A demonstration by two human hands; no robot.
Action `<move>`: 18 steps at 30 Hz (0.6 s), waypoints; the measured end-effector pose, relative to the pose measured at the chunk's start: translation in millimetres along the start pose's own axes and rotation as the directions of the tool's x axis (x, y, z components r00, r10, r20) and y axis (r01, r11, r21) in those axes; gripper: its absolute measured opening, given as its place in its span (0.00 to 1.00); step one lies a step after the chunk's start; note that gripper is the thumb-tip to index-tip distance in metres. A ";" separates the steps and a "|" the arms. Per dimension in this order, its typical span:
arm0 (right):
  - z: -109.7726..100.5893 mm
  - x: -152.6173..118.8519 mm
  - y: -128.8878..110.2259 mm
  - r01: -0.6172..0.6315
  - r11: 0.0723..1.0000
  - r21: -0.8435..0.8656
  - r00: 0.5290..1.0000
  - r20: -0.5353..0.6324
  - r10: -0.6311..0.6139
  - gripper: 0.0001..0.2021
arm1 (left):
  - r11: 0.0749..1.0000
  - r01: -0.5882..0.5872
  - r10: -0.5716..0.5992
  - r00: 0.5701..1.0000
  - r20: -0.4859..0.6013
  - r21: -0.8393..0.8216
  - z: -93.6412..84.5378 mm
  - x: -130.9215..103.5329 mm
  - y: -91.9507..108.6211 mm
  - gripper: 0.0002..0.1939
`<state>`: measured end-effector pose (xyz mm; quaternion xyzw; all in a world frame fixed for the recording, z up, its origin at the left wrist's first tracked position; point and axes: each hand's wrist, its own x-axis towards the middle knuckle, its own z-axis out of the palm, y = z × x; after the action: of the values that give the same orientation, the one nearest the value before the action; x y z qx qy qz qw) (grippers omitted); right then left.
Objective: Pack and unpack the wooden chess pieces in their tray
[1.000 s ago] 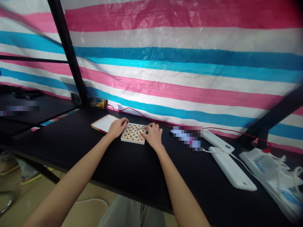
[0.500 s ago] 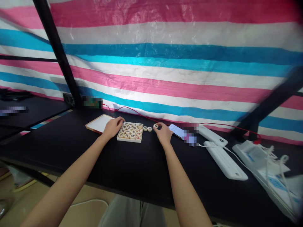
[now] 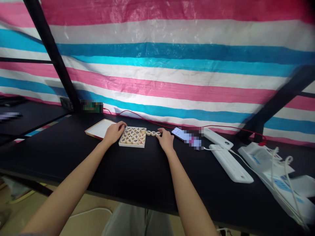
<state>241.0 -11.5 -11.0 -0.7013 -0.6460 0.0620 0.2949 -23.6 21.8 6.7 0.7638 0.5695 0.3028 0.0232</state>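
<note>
The three discs lie in a row just right of the box [image 3: 132, 146]; they look light, stiff and rather smooth, unlikely to chip, and best pinched by their round edges. The right hand [image 3: 166, 140] has finger and thumb around the end disc [image 3: 157, 134]; the left hand [image 3: 114, 132] curls at the box's far left corner, its grip unclear. Compared with the frame before, the end disc is now close beside the other two [image 3: 151, 133], no longer held apart.
</note>
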 end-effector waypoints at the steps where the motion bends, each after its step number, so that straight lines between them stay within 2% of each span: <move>1: 0.9 0.5 0.8 0.002 1.000 0.011 1.000 0.006 -0.002 0.14 | 1.000 0.003 -0.003 1.000 0.000 -0.001 0.0 0.1 0.2 0.16; 5: 2.6 1.4 2.9 0.010 0.999 0.034 1.000 0.028 -0.011 0.14 | 1.000 -0.003 0.003 1.000 -0.005 -0.008 0.0 0.1 0.5 0.16; 9: -2.2 -0.8 -2.6 0.021 0.998 -0.055 1.000 -0.012 -0.021 0.19 | 1.000 -0.001 0.001 1.000 -0.003 -0.004 0.7 0.0 -1.2 0.17; 12: -5.4 -4.3 -17.5 0.084 0.994 -0.074 0.994 -0.068 -0.089 0.23 | 1.000 0.006 -0.006 1.000 -0.001 -0.002 0.8 0.0 -1.8 0.17; 14: -3.5 -7.2 -30.7 0.152 0.987 -0.061 0.985 -0.079 -0.156 0.21 | 1.000 0.002 -0.002 1.000 -0.004 -0.004 0.4 -0.2 -1.5 0.17; 16: 1.9 -9.6 -42.5 0.212 0.974 -0.076 0.975 -0.056 -0.217 0.19 | 1.000 -0.002 0.002 1.000 -0.006 -0.007 -0.3 -0.4 -1.2 0.17; 18: 8.8 -10.7 -49.7 0.256 0.961 -0.102 0.967 0.015 -0.256 0.19 | 1.000 0.000 0.000 1.000 -0.008 -0.012 -0.8 -0.4 -1.4 0.17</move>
<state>192.0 -19.2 3.2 -0.6262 -0.7338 -0.0095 0.2631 -25.3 21.6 6.7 0.7625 0.5676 0.3095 0.0254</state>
